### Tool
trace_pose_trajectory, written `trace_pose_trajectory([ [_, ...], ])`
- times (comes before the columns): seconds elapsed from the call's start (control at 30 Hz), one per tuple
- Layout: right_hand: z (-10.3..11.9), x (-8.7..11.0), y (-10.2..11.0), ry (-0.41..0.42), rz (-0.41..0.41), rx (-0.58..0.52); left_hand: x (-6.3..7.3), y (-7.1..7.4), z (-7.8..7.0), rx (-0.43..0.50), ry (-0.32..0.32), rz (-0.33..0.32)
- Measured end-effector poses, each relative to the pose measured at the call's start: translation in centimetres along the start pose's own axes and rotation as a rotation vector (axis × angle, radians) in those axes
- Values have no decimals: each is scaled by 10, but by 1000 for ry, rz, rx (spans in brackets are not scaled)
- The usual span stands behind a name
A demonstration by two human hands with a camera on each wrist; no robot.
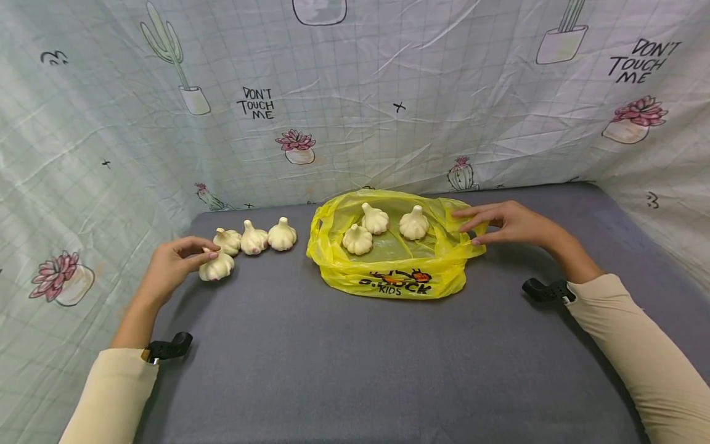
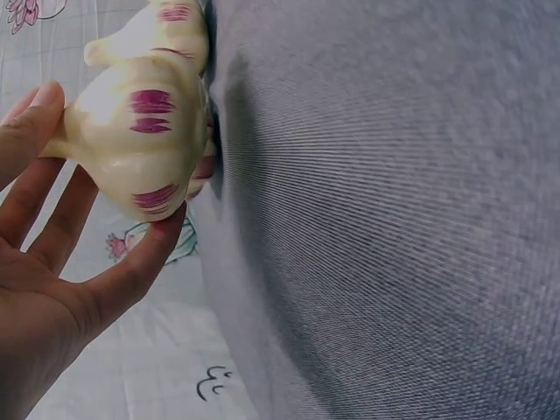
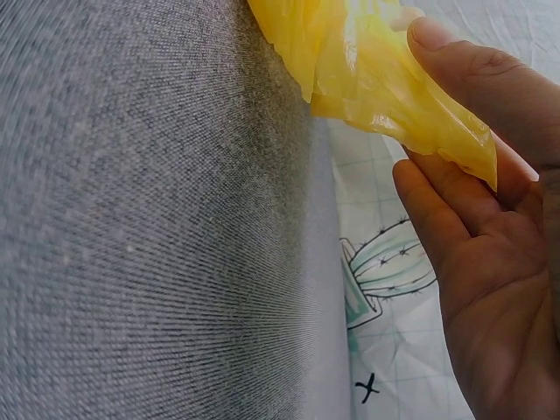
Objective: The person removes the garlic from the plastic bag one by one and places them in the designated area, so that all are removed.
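Note:
With its fingertips, my left hand (image 1: 176, 260) pinches the stem of a garlic bulb (image 1: 217, 268); the left wrist view shows purple streaks on this pale bulb (image 2: 144, 144). Three more garlic bulbs (image 1: 254, 239) stand in a row just behind it. A yellow plastic bag (image 1: 339, 274) sits opened out at the centre back, its printed side facing me. Inside lie three garlic bulbs (image 1: 414, 223). At the bag's right edge my right hand (image 1: 513, 223) holds the yellow plastic (image 3: 394, 96) between thumb and fingers.
A grey cloth-covered table (image 1: 366, 364) spreads beneath everything. Behind and to the sides hangs a pale sheet (image 1: 355, 111) printed with cacti and lettering; it meets the table close behind the bag. Each wrist wears a black camera mount (image 1: 172, 346).

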State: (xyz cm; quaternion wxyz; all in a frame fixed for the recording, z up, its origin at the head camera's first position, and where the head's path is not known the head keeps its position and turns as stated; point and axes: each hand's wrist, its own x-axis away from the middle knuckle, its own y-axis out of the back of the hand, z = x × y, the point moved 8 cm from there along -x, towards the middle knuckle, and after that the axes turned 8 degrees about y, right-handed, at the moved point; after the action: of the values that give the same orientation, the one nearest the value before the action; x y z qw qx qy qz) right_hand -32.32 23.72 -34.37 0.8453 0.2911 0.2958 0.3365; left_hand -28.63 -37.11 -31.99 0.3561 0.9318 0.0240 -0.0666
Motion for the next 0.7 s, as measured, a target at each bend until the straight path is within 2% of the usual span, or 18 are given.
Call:
trace_pose_trajectory([
  [0.37, 4, 1, -2, 8, 5, 3, 4, 6, 7, -43, 61, -31],
  [0.7, 5, 1, -2, 19, 8, 9, 1, 5, 16, -38, 93, -13],
])
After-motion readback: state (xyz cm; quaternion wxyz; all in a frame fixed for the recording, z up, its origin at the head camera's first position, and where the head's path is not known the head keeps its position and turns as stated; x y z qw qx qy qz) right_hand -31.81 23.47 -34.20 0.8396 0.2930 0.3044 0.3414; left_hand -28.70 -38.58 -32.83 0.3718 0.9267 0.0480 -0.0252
